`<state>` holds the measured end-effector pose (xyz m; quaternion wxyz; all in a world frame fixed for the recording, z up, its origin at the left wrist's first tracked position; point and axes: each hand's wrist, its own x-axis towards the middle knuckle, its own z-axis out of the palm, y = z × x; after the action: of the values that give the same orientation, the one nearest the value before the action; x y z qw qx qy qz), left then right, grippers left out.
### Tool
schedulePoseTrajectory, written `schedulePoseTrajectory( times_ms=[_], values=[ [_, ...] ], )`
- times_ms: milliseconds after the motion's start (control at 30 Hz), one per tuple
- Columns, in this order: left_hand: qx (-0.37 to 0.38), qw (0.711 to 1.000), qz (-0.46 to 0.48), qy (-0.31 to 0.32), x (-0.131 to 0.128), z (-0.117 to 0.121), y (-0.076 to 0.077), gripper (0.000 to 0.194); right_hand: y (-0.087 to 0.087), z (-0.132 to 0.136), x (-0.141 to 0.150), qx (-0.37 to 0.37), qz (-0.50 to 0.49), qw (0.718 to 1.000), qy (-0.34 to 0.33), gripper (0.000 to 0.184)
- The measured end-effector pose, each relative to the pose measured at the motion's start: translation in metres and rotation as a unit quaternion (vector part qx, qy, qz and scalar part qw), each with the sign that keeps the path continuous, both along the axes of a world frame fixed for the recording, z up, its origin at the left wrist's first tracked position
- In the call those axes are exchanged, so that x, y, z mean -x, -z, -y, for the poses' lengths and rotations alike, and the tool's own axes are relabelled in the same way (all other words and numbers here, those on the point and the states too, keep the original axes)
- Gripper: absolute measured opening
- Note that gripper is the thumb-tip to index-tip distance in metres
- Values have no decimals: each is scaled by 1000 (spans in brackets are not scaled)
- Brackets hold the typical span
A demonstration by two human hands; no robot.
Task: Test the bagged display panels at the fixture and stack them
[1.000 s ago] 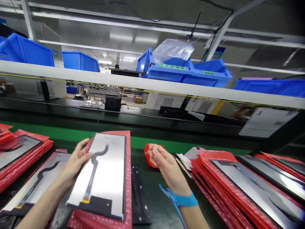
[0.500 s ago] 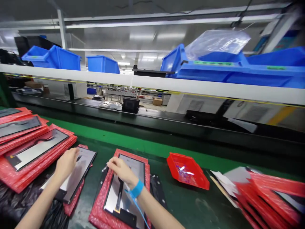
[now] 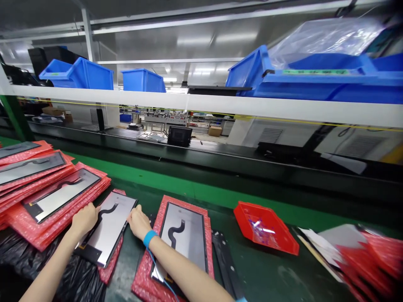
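A grey LCD panel (image 3: 113, 228) with a black, wavy flat cable lies tilted on a red bubble-wrap bag (image 3: 111, 268) at the left of the bench. My left hand (image 3: 85, 219) is closed at its left edge, fingers curled. On the opposite side, my right hand (image 3: 139, 222), with a blue wrist strap (image 3: 149, 238), pinches near the upper right edge. A second LCD panel (image 3: 189, 230) rests on a pile of red bubble-wrap bags (image 3: 143, 274) beneath my right forearm, which covers part of it.
At the left are stacked panels in red bubble-wrap bags (image 3: 96, 191) and black plastic (image 3: 78, 281). A red bin (image 3: 283, 241) holds small bits, and more red bags (image 3: 371, 260) lie far right. Black strips (image 3: 225, 260) lie beside the second panel. A white shelf (image 3: 208, 105) carries blue bins (image 3: 143, 82).
My right hand has moved left from above the second panel to the first panel's right edge. My left hand has shifted from the panel's upper part to its left edge. The view has turned slightly.
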<state>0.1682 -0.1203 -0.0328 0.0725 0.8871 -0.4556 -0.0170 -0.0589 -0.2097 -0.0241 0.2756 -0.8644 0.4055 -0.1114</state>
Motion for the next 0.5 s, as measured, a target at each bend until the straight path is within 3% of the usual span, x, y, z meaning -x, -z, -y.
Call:
schedulePoseTrajectory(
  times_ms=[267,500],
  values=[
    [31,983,-178,17,-24,9,14,61,3,-5,0,16,-12,1000,0,21],
    [79,967,-242,4,-34,13,32,65,0,0,4,6,-2,999,-51,25]
  ],
)
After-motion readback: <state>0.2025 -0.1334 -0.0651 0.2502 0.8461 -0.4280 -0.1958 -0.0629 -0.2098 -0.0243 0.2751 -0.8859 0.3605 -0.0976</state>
